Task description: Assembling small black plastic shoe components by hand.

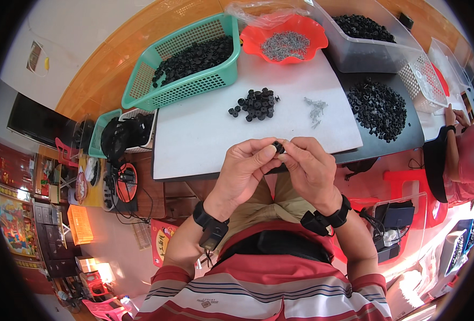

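Just in front of the table's near edge, my left hand (252, 162) pinches a small black plastic part (278, 146) between thumb and fingertips. My right hand (308, 163) closes on the same part from the other side, so its fingertips partly hide it. Beyond my hands, a small pile of black round parts (258, 105) lies on the white board (194, 144). To the right of that pile is a little heap of thin silver metal pins or screws (315, 109). Whether my right fingers also hold a pin cannot be seen.
A green basket (194, 88) of black parts stands far left on the board. Behind are a red scalloped bowl (250, 40) of metal pieces and a clear bin (365, 56) of black parts. More black parts (378, 109) lie right. Another person's hand (451, 114) shows far right.
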### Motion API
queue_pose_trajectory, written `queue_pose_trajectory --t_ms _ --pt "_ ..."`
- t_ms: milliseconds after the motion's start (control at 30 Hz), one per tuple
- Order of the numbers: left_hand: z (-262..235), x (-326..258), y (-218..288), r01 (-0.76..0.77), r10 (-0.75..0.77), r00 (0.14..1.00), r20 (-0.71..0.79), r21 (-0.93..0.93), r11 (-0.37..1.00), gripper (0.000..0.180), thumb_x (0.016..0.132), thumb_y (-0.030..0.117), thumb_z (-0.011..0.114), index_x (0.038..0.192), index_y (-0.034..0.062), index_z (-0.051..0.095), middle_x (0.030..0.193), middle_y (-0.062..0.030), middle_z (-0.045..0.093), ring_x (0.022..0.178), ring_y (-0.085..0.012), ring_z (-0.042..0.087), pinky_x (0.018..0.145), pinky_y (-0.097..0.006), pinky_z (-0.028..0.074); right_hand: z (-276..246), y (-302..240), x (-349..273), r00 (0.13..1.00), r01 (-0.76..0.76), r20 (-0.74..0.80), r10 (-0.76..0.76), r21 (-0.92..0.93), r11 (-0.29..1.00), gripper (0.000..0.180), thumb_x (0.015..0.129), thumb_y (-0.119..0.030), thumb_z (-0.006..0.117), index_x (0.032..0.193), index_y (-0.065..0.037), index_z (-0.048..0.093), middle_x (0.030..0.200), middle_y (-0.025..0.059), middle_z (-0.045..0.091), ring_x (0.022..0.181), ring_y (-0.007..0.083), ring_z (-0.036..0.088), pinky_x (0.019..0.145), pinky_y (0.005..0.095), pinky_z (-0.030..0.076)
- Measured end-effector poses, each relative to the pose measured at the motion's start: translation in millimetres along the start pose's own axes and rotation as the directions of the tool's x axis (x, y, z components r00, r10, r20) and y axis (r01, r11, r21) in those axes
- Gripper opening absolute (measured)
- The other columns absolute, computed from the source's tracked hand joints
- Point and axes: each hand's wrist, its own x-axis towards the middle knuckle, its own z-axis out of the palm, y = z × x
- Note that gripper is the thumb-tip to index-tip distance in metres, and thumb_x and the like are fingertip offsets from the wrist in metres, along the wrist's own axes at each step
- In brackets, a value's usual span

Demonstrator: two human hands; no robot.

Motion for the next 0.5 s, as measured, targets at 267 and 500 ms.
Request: queue_pose_trajectory --t_ms 267,500 --pt "2.9 -0.5 -5.1 -0.024 0.024 0.999 -0.034 0.006 1.000 0.020 0.099 0.007 0.068 0.117 -0.0011 0.071 0.114 -0.0133 0.073 0.103 -0.0202 0.072 0.094 -0.033 0.062 1.6 0.8 -2.3 0.999 0.034 0.005 -0.034 -0.019 0.999 0.037 0.080 0.006 0.076 0.114 -0.004 0.067 0.099 0.0118 0.067 0.069 0.0271 0.070 0.054 0.0342 0.056" --pt "2.4 -1.8 -6.9 -0.038 0.040 0.998 -0.038 0.065 0.997 0.022 0.099 0.007 0.068 0.119 -0.0009 0.071 0.115 -0.0121 0.072 0.101 -0.0172 0.071 0.090 -0.030 0.061 -0.1 1.6 -3.0 0.999 0.031 0.022 -0.030 -0.022 0.999 0.036 0.079 0.007 0.076 0.113 -0.002 0.067 0.100 0.0129 0.067 0.069 0.0282 0.070 0.055 0.0346 0.057"
